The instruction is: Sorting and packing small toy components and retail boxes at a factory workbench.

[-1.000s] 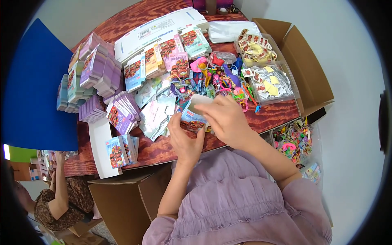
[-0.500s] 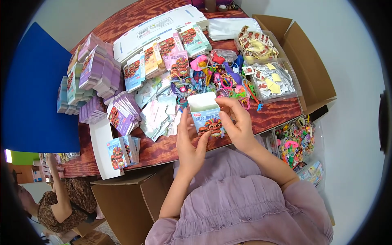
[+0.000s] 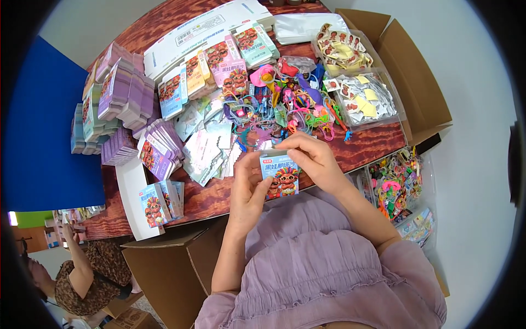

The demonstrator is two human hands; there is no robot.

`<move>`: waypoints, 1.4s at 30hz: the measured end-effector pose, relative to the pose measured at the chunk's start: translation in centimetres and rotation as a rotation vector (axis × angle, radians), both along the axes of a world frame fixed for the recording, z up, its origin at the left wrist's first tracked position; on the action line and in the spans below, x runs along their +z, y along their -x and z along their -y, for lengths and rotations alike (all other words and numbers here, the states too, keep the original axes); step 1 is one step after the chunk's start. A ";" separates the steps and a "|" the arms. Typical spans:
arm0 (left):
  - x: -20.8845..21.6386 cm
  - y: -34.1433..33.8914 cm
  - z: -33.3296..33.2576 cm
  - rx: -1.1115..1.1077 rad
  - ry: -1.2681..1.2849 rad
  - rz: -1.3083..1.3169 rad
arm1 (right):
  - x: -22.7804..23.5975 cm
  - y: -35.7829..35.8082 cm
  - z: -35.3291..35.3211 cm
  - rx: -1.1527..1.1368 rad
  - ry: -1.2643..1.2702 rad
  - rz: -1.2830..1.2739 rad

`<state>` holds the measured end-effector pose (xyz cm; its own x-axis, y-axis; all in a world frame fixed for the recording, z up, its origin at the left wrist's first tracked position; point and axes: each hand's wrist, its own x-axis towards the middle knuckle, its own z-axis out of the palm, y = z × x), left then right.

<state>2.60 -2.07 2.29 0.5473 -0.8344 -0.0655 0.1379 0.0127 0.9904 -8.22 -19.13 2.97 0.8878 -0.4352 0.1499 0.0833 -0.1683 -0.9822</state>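
A small light-blue cardboard box [image 3: 284, 174] with a cartoon picture on its front is held upright between my hands, just past the table's near edge. My left hand [image 3: 247, 185] is closed around its left side, the thumb pressed on the front. At the top right corner, my right hand [image 3: 315, 162] pinches the box, thumb in front and fingers across the top flap. The flap is tilted down over the opening, and the inside is hidden. Beyond the box lies a tangled pile of colourful small trinkets and cords [image 3: 290, 101].
Stacked purple boxes [image 3: 131, 90] and loose cards [image 3: 205, 148] lie left. Blue boxes [image 3: 153, 204] stand in a white tray [image 3: 130, 192]. Clear bins of stickers [image 3: 367, 104] sit right, beside an open carton [image 3: 419, 88]. Another person [image 3: 82, 268] works at lower left.
The box's upright top flap has come down over the opening, my right fingers moving across it. The box sits slightly lower in view.
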 end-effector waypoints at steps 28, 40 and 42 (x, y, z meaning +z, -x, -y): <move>-0.5 0.8 -3.0 0.018 -0.073 -0.021 | -0.3 -1.2 -1.2 0.259 0.198 -0.090; -2.1 1.5 -3.4 0.166 -0.150 0.290 | -2.4 -2.4 -2.2 0.205 -0.297 -0.123; -1.9 1.6 -3.5 0.145 -0.143 0.297 | -1.8 -2.3 -2.1 0.189 -0.292 -0.149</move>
<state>1.04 1.43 0.37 0.6720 -0.7405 0.0039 -0.1492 -0.1303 0.9802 -5.92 -17.05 1.21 0.9592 -0.2668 -0.0930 -0.0612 0.1254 -0.9902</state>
